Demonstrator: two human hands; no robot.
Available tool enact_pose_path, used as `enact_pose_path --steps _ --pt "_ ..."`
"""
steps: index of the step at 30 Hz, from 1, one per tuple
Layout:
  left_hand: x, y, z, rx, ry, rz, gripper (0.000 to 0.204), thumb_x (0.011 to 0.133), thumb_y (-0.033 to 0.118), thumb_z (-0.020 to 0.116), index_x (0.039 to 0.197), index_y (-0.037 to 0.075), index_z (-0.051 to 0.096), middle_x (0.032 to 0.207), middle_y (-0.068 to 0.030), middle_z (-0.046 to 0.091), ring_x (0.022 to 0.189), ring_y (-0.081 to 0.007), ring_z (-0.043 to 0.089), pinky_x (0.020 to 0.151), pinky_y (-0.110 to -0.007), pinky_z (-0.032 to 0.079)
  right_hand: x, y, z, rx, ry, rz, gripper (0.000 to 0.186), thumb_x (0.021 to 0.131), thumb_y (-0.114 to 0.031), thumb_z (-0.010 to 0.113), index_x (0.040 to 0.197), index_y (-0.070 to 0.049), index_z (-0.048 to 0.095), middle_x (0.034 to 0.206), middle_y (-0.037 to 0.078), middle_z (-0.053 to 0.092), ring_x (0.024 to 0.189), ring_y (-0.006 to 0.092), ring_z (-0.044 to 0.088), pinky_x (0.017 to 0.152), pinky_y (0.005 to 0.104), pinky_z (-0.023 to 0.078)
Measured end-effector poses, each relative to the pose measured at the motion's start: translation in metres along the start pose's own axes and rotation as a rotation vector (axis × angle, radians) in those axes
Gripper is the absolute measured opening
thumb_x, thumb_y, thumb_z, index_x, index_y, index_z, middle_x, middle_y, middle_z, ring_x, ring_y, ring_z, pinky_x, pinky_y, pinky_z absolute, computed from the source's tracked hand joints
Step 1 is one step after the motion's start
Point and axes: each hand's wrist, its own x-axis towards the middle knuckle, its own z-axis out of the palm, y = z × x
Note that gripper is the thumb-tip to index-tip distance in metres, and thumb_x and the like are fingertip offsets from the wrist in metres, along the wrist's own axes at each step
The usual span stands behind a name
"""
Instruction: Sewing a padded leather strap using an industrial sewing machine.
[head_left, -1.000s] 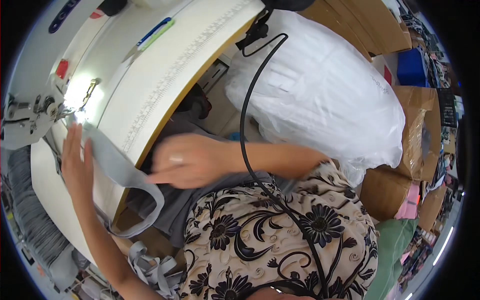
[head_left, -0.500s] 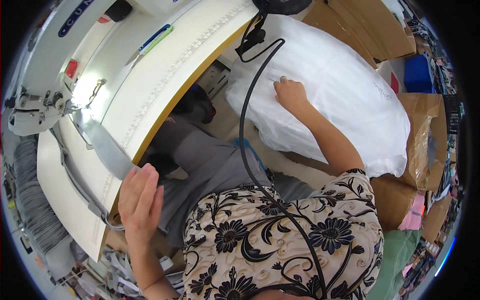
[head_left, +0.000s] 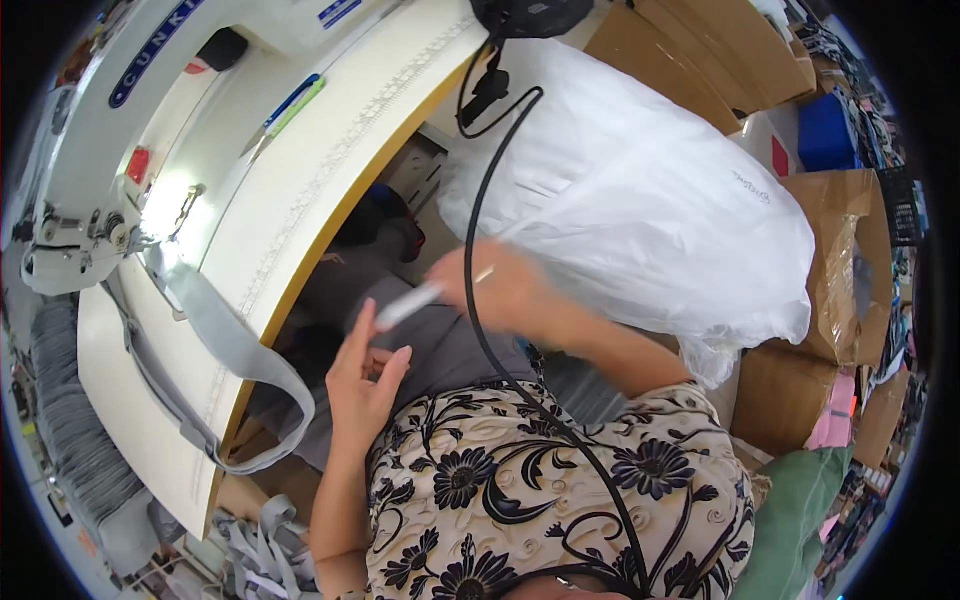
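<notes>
My right hand [head_left: 500,285], blurred by motion, is closed on a narrow white strip [head_left: 410,304] above my lap. The strip's far end reaches the fingertips of my left hand [head_left: 362,375]; whether they touch cannot be told. The fingers of my left hand are stretched out, with the thumb apart. To its left, a grey webbing strap [head_left: 225,320] runs from under the lit sewing machine head [head_left: 85,240] and hangs in a loop over the table's edge.
A large white plastic-wrapped bundle [head_left: 640,190] lies to the right, beside cardboard boxes [head_left: 835,270]. A black cable [head_left: 478,220] crosses before me. On the white sewing table [head_left: 330,130] lie a blue tool and a green tool [head_left: 300,105]. Grey straps [head_left: 265,550] are heaped below left.
My right hand has left the white bundle and come to my lap, now with the white strip. My left hand has moved right, away from the grey strap, which now hangs in a loop.
</notes>
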Motion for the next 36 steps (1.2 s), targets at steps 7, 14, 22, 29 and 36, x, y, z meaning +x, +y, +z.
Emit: enact_pose_path --steps 7,14,22,29,36 --pt "-0.042 0.042 -0.168 -0.036 1.121 0.746 0.040 0.098 0.025 0.053 0.124 -0.006 0.052 0.109 -0.0155 0.059 0.091 -0.0216 0.060 0.078 -0.034 0.053 0.093 -0.059 0.037 0.226 0.483 -0.354 0.039 0.068 -0.009 0.069 0.106 -0.004 0.064 0.094 0.006 0.063 0.088 0.0239 0.062 0.079 0.0397 0.049" --pt "-0.102 0.117 -0.220 0.222 1.448 0.991 0.041 0.096 0.021 0.052 0.129 -0.002 0.047 0.093 -0.0090 0.059 0.080 -0.0151 0.060 0.084 -0.032 0.052 -0.005 0.063 0.150 0.615 0.092 0.423 0.028 0.086 -0.009 0.059 0.113 -0.003 0.063 0.102 0.016 0.068 0.093 0.0333 0.065 0.086 0.0356 0.052" --pt "-0.032 0.023 -0.042 0.237 0.095 0.148 0.029 0.083 0.027 0.076 0.095 0.002 0.067 0.075 -0.0086 0.066 0.070 -0.0125 0.068 0.059 -0.026 0.052 -0.019 0.064 0.129 -0.041 -0.758 0.598 0.051 0.086 -0.034 0.067 0.120 0.003 0.058 0.116 0.028 0.062 0.109 0.0400 0.060 0.092 0.0440 0.048" --pt "-0.020 0.031 -0.024 -0.199 0.020 -0.052 0.021 0.089 0.017 0.070 0.102 0.001 0.068 0.079 -0.0038 0.070 0.065 -0.0074 0.066 0.052 -0.019 0.047 0.022 -0.062 -0.002 0.288 -0.061 -0.228 0.033 0.080 -0.011 0.070 0.110 0.001 0.064 0.102 0.017 0.065 0.089 0.0350 0.061 0.083 0.0411 0.050" --pt "0.043 0.048 -0.121 0.544 0.695 0.376 0.024 0.091 0.026 0.063 0.097 0.003 0.064 0.077 -0.0078 0.065 0.064 -0.0159 0.062 0.055 -0.031 0.047 0.105 -0.084 0.007 0.393 0.089 -0.111 0.042 0.086 -0.021 0.071 0.121 0.000 0.061 0.068 0.009 0.059 0.057 0.0235 0.058 0.054 0.0328 0.047"
